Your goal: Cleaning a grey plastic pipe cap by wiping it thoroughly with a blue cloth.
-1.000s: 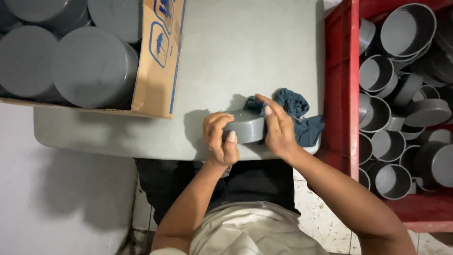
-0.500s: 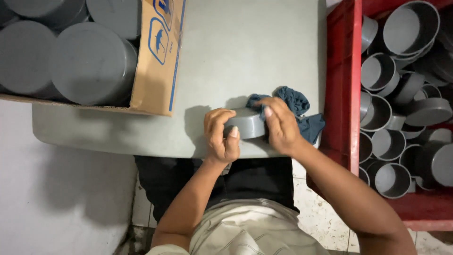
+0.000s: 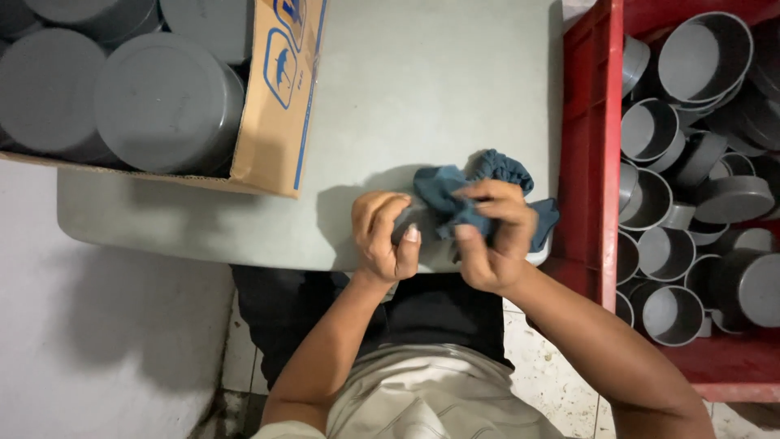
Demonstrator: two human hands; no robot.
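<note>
My right hand (image 3: 491, 244) now bunches the blue rag (image 3: 471, 191) over the grey cap (image 3: 414, 228), which showed bare a moment ago. My left hand (image 3: 382, 236) grips the cap at the table (image 3: 422, 89) edge. Wiping under way, I judge.

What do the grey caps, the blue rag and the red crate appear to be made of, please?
Grey caps: probably moulded plastic, with a smooth matt surface and uniform round shape. Blue rag, gripped by the right hand: soft woven or knitted cloth, since it folds and bunches. Red crate: likely rigid plastic, with a thick, even-coloured, slightly glossy wall.
</note>
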